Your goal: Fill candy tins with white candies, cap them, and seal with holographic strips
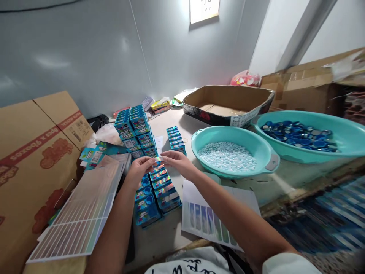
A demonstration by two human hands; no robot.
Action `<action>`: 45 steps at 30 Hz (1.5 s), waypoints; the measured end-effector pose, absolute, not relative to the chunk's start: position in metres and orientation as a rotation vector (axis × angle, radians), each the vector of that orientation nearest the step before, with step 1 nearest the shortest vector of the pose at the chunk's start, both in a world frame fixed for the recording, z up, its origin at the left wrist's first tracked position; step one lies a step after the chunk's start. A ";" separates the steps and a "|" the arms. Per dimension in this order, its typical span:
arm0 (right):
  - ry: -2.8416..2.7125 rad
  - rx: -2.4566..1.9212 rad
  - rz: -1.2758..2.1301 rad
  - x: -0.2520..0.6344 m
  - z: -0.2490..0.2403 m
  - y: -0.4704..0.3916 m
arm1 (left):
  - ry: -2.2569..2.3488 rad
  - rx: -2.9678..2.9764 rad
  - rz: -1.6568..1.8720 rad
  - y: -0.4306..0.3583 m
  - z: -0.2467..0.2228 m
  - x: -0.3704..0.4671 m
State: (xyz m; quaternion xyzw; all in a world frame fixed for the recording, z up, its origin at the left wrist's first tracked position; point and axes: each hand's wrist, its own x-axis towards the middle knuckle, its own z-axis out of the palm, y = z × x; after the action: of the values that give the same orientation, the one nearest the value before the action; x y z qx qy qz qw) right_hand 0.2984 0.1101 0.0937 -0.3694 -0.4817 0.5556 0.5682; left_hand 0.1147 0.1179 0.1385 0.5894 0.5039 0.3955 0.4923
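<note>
My left hand (142,169) is closed in a pinch above the rows of small blue candy boxes (146,214). My right hand (179,163) pinches from the other side, its fingertips close to those of the left. Between them a small shiny sticker (158,159) catches the light, over the far end of the right-hand row. Several boxes in that row carry rainbow-shiny strips, while those in the left row show round blue openings. Sheets of clear stickers (82,213) lie by my left forearm, and another sticker sheet (203,219) lies under my right forearm.
Stacked blue boxes (135,129) stand behind my hands, with a shorter row (175,139) to their right. A turquoise basin (205,158) holds small pale candies; another basin (350,129) holds blue round pieces. A cardboard tray (228,97) is behind. A large carton (34,152) stands left.
</note>
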 end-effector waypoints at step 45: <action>-1.145 -1.406 1.042 0.280 0.012 0.196 | 1.881 1.839 0.536 0.197 0.076 0.110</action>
State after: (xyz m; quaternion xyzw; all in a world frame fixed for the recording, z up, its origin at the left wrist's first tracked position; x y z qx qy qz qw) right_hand 0.2805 0.1963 0.0117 -0.5817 -0.4736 0.4313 0.5013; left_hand 0.1100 0.1966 0.0757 0.6672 0.6824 0.1946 0.2266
